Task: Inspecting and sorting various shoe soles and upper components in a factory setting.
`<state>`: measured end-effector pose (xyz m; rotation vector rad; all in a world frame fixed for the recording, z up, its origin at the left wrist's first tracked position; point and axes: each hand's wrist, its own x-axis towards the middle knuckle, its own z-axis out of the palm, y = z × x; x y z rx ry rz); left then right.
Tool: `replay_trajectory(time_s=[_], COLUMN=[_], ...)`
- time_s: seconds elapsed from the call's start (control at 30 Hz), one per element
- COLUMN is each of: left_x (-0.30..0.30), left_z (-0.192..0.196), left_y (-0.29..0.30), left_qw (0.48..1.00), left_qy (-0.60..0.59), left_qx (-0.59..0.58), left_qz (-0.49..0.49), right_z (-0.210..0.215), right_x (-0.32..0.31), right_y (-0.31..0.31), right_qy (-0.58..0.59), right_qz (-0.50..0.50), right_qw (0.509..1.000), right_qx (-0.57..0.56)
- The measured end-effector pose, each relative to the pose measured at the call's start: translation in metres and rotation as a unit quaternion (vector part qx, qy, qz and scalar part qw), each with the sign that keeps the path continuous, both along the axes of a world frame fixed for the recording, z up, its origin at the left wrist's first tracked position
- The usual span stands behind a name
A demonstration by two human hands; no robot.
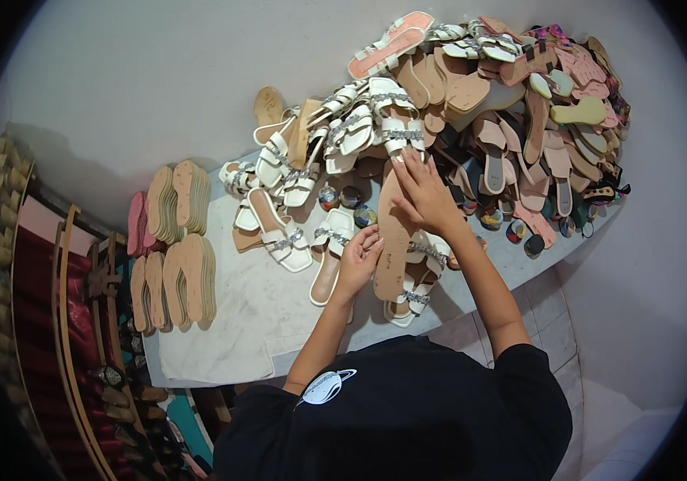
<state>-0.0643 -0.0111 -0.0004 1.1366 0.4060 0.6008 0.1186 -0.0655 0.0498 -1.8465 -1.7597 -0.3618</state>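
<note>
A tan shoe sole (394, 260) is tilted in front of me above the white sandals, its long side running away from my body. My left hand (359, 263) has its fingers curled at the sole's left edge, pinching it. Over the sole's upper right side lies my right hand (426, 195), fingers stretched out and its fingertips close to a white sandal with a glittery strap (402, 132). Partly hidden beneath the sole is another white sandal (414, 301). Left of my left hand rests a white sandal (283, 240) with a sparkling band.
Stacked tan soles (189, 276) stand on the left of the table (239, 345), with pink soles (139, 224) behind them. A big heap of sandals and soles (512, 112) fills the back right. Round multicoloured pieces (365, 216) lie midway. Wooden racks (79, 321) stand at left.
</note>
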Motion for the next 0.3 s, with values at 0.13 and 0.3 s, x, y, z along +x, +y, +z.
replay_trajectory(time_s=[0.13,0.3], left_x=[-0.024,-0.058], left_z=[-0.005,0.000], left_y=[0.005,0.016], left_qw=[1.000,0.997], left_qy=[-0.019,0.022], left_qx=[-0.007,-0.060], left_qz=[-0.012,0.034], right_z=[-0.023,-0.046], right_x=[-0.037,-0.100], right_y=[-0.003,-0.030], right_qy=[-0.028,0.125], right_qz=[-0.001,0.200], right_qw=[0.998,0.962], right_qx=[-0.065,-0.139])
